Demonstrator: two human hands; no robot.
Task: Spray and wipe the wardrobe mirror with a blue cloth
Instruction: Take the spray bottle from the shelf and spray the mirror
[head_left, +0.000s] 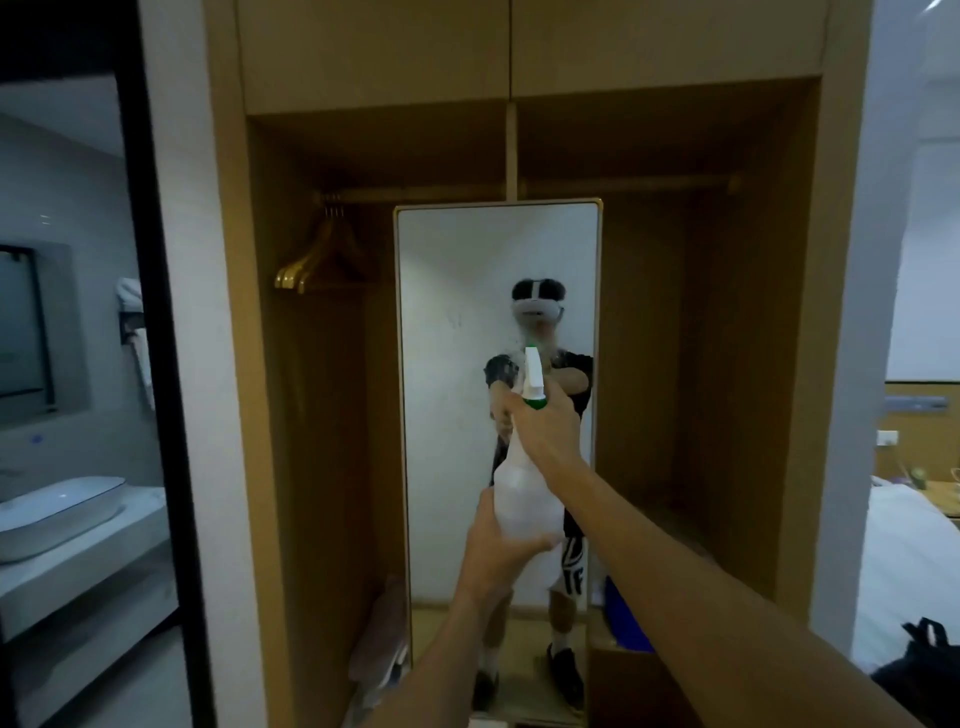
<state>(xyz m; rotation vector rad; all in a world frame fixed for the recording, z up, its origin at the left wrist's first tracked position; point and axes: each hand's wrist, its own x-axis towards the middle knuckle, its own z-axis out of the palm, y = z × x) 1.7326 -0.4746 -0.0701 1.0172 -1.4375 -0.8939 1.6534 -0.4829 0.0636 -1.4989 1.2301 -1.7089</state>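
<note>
1. Your right hand (545, 431) grips the neck of the spray bottle (522, 499) just under its white-and-green head, nozzle aimed at the mirror (452, 415). Whether a finger is on the trigger cannot be told.
2. Your left hand (498, 545) cups the bottle's base from below, fingers curled round it. The bottle is held upright, near the glass but apart from it.
3. The mirror stands upright in the middle of the open wardrobe (800, 364). A patch of mist or droplets shows on the glass just above the nozzle; the rest looks dry.
4. A blue object (623, 618) lies low at the mirror's right edge, partly hidden by your right arm. It is likely the cloth, though this is not certain.
5. Risks, as judged:
   - Both hands are occupied; reaching for the cloth without setting the bottle down could drop it.
   - Spraying only one patch invites runs down the glass and streaks.
   - Overspray may reach the wardrobe wood.
   - Pressing hard on a free-standing mirror could tip it.
</note>
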